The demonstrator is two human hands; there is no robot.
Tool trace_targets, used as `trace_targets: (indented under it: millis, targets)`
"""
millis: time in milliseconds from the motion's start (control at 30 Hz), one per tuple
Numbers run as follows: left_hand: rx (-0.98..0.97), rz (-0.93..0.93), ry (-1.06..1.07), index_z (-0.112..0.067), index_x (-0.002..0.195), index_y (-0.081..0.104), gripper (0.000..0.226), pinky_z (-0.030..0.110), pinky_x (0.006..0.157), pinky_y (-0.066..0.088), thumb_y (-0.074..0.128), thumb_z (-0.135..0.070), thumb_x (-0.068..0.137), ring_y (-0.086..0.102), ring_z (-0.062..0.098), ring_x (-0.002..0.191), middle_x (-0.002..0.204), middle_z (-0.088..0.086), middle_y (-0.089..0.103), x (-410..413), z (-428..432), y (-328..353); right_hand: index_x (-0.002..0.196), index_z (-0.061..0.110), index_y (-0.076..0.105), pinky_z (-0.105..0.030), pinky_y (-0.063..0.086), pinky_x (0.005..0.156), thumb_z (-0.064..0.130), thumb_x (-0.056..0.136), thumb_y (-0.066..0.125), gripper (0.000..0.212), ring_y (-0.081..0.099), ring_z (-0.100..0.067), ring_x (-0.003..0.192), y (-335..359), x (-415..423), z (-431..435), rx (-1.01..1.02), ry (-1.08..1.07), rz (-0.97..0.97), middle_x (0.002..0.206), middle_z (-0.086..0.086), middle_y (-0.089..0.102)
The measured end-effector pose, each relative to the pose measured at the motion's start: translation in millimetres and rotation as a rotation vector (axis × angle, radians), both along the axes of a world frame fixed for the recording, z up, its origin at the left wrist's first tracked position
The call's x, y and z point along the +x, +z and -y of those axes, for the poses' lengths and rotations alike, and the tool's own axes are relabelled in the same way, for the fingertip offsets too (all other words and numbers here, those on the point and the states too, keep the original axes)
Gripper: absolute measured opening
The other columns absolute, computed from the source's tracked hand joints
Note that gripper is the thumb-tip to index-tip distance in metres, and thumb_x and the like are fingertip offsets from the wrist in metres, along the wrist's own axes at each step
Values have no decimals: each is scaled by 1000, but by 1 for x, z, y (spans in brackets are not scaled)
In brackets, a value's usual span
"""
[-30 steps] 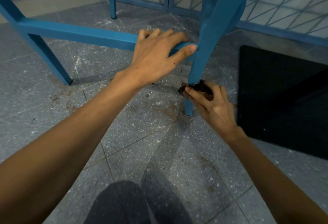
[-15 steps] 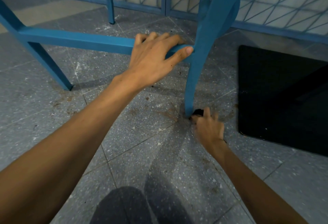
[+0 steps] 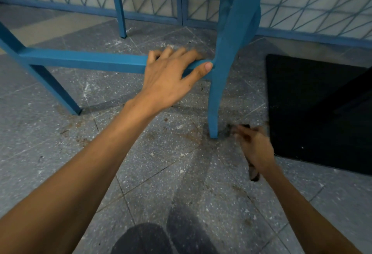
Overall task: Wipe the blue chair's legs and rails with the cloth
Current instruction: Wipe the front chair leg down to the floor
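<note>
The blue chair stands on the tiled floor, its near curved leg (image 3: 218, 84) at centre right. A side rail (image 3: 84, 60) runs left from that leg. My left hand (image 3: 173, 78) grips the rail just beside the leg, fingers over the top and thumb along the front. My right hand (image 3: 254, 149), blurred by motion, is low near the floor just right of the leg's foot, apart from it. It holds a dark cloth (image 3: 244, 128), of which small bits show past the fingers and under the wrist.
A black mat (image 3: 322, 112) lies on the floor at the right. Two more chair legs, a near one (image 3: 54, 90) and a far one (image 3: 120, 16), stand at the left and back. A blue lattice fence (image 3: 302, 8) runs behind. The grey floor (image 3: 161, 163) is stained.
My right hand slid the cloth down the leg to its foot, then came off to the right. The view tilted up. My left hand kept its grip on the rail.
</note>
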State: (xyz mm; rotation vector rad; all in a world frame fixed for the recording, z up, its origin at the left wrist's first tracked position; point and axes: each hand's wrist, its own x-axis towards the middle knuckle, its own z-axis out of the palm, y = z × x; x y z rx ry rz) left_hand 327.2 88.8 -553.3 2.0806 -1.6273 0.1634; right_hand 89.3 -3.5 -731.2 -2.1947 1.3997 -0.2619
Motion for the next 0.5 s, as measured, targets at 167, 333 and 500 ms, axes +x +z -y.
trace_targets:
  millis: [167,333,500]
  targets:
    - [1,17,26,-35,102,60,45,28,74,15,27,-63,92,42,9,82,86,-16,54,-3,1,1,116,12,60,-34,54,69,47,95,46,43,66,-22,76,-11,40,3,959,-626,897,90,-6,72]
    - [-21,15,22,-37,103,61,43,28,74,16,29,-63,92,41,8,80,87,-21,52,-5,0,3,116,16,58,-24,45,61,26,104,37,26,56,-9,67,-5,86,-22,736,-562,821,89,-5,60]
    - [-33,19,12,-37,104,61,48,26,74,14,24,-65,90,45,9,82,89,-18,58,-6,0,3,132,17,52,-33,46,82,30,104,35,35,57,-17,86,48,94,-25,782,-501,974,101,-4,64]
